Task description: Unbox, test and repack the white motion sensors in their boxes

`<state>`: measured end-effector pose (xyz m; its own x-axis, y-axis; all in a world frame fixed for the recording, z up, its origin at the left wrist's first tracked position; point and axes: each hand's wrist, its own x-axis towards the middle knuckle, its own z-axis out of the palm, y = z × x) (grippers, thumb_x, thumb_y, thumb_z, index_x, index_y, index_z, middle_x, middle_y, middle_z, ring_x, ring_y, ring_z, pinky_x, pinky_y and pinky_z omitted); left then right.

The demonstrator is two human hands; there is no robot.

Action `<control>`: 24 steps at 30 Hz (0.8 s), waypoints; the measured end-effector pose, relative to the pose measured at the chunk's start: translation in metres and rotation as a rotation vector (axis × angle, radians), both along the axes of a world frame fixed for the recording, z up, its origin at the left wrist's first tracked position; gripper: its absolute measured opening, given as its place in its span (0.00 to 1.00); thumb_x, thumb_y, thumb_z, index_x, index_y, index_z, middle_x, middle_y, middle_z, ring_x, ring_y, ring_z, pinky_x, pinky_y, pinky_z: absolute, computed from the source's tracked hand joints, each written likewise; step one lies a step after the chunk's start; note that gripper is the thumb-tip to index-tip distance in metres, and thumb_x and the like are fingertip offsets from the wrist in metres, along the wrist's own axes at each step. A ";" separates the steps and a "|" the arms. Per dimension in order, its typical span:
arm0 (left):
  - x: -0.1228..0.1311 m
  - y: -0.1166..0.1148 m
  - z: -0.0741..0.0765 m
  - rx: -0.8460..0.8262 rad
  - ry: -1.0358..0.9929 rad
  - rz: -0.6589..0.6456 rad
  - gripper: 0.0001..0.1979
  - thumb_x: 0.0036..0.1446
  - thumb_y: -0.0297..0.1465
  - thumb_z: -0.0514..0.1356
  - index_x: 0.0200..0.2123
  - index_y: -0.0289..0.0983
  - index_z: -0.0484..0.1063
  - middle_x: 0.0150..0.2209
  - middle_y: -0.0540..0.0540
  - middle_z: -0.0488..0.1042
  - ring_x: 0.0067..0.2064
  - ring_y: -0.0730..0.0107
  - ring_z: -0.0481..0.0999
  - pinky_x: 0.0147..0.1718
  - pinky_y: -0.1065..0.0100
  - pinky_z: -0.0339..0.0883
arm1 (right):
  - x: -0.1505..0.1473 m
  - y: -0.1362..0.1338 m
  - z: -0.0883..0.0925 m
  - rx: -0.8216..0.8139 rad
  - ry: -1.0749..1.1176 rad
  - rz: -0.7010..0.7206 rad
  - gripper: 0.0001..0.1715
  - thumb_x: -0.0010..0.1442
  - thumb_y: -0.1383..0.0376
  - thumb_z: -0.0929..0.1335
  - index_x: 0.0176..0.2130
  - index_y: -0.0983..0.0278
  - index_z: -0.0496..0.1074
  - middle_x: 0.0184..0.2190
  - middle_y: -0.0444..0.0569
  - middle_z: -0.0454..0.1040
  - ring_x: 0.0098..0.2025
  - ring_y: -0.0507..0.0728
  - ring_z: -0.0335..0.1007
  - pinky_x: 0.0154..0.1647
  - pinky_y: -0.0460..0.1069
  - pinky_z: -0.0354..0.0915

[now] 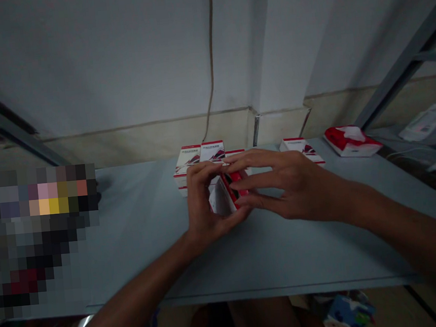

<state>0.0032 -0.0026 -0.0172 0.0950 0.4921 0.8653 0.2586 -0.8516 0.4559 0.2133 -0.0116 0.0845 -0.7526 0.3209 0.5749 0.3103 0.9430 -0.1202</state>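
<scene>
Above the middle of the table, my left hand (202, 208) is wrapped round a small white and red carton (221, 198). Its end facing right shows red edges and a dark inside. Fingers of my right hand (290, 180) are on that red end, thumb below and the others above, gripping its edge. Both hands cover much of the carton, so its contents cannot be made out. Just behind my hands stand several similar printed cartons (212, 151), close together.
Another carton (303, 151) lies at the back right of the blue-grey table (142, 256). Beside it is a red and white tissue pack (353, 141). A cable (211, 62) hangs down the wall. Metal posts (399, 51) rise at both sides; a blurred-out area covers the left.
</scene>
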 end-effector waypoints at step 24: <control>-0.012 0.002 0.012 -0.033 -0.117 0.108 0.12 0.69 0.42 0.63 0.50 0.44 0.78 0.52 0.45 0.78 0.57 0.61 0.78 0.61 0.53 0.72 | -0.008 -0.003 -0.026 -0.050 -0.190 0.036 0.77 0.50 0.48 0.82 0.79 0.55 0.38 0.77 0.63 0.45 0.81 0.72 0.36 0.77 0.72 0.49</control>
<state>-0.0085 -0.0001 -0.0052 -0.0603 0.5226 0.8504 0.2915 -0.8056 0.5157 0.2057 -0.0150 0.0581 -0.8574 0.3168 0.4056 0.2984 0.9481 -0.1096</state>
